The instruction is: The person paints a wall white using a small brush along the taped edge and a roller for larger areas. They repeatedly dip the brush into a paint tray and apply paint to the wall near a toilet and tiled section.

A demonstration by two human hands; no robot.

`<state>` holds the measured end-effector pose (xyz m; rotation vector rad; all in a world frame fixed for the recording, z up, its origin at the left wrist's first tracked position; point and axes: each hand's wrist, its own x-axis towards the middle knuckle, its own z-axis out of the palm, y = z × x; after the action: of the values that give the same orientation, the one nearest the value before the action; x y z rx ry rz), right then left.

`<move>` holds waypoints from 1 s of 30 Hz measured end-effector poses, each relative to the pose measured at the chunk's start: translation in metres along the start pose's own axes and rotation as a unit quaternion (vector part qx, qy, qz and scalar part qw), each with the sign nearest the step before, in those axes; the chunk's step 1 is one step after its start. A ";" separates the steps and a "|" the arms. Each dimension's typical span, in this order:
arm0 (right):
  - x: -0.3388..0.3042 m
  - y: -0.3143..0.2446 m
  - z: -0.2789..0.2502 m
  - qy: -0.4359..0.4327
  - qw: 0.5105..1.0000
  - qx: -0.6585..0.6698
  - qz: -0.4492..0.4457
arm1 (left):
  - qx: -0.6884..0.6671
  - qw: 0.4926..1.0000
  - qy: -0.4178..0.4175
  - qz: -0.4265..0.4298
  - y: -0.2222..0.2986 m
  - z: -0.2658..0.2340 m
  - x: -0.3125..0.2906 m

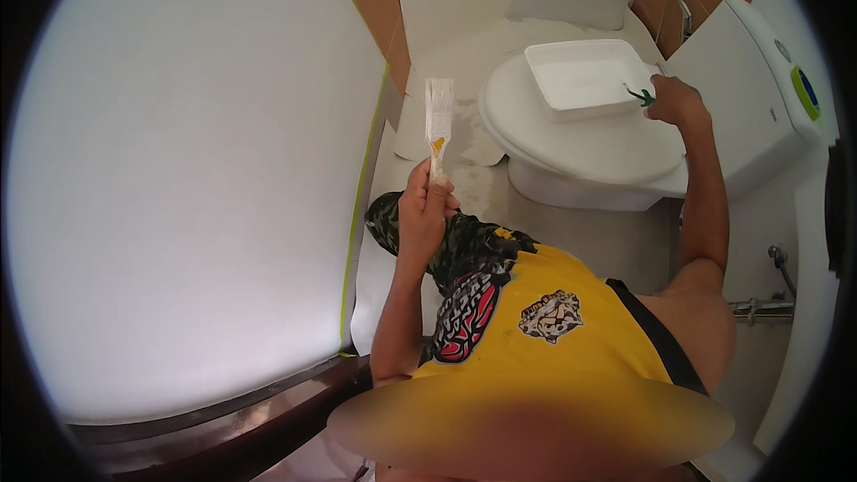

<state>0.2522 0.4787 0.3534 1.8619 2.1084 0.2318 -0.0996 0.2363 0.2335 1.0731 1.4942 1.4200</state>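
Observation:
My left hand is closed round the handle of a flat paintbrush, bristles pointing up and away from me. The bristles look white, and a yellow patch shows near the base of the handle. At the right, my right hand grips a green-handled tool at the side of a white rectangular tray. A thin part of this tool reaches over the tray; its far end is hard to make out against the white inside. The tray rests on the closed lid of a toilet.
A white wall or panel edged with green tape fills the left. The toilet tank stands at the right, with a green-and-blue item on it. Pale sheeting covers the floor behind. A pipe valve sits low at the right.

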 end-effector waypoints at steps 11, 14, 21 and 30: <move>-0.084 -0.142 -0.019 0.367 0.781 0.255 -0.437 | -0.144 0.974 -0.174 0.031 0.069 0.068 0.024; -0.079 -0.110 -0.027 0.389 0.776 0.338 -0.363 | -0.172 0.965 -0.189 0.055 0.065 0.056 0.018; -0.091 -0.156 -0.043 0.494 0.498 0.605 -0.377 | -0.012 0.992 -0.027 0.120 0.098 -0.043 0.006; -0.084 -0.270 -0.031 0.413 0.492 0.634 -0.431 | 0.084 0.970 0.144 0.175 0.178 -0.109 -0.031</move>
<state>-0.0025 0.3615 0.3050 0.3909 4.2364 -1.2647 -0.1826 0.1738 0.4174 1.3301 1.7155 1.7783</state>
